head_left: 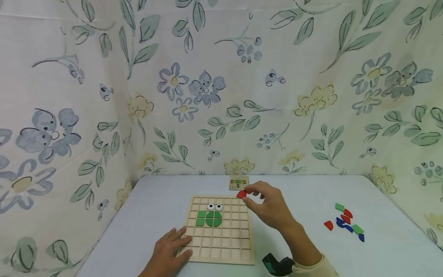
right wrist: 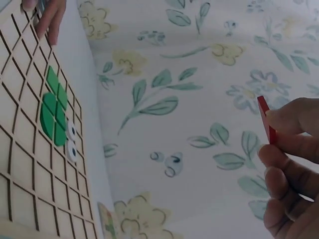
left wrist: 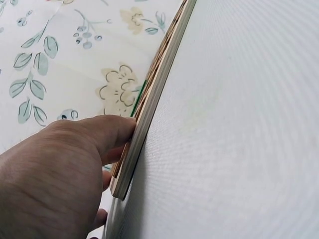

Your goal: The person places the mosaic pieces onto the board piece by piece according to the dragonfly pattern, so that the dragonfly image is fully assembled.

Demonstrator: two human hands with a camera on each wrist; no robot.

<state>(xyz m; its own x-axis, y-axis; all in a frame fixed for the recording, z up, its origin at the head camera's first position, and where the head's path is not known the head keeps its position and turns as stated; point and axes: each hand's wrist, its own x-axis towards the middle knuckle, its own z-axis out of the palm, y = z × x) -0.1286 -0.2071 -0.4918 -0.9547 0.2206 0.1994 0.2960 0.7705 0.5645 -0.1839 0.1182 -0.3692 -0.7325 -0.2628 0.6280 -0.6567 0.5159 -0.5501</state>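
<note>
Pinching red quarter-circle tile (head_left: 241,194) w/ R hand (head_left: 271,206), up off wooden grid board (head_left: 236,243), nr far-R corner. Resting L hand (head_left: 167,250) loosely on board's L edge, not gripping. Might drop tile if pinched too lightly; might jog green quarter-circle tiles (head_left: 210,222) if bumping board.

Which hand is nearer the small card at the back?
Right. The right hand is in front of the card, toward its right, pinching a red piece; the left hand is farther, at the left edge of the board.
</note>
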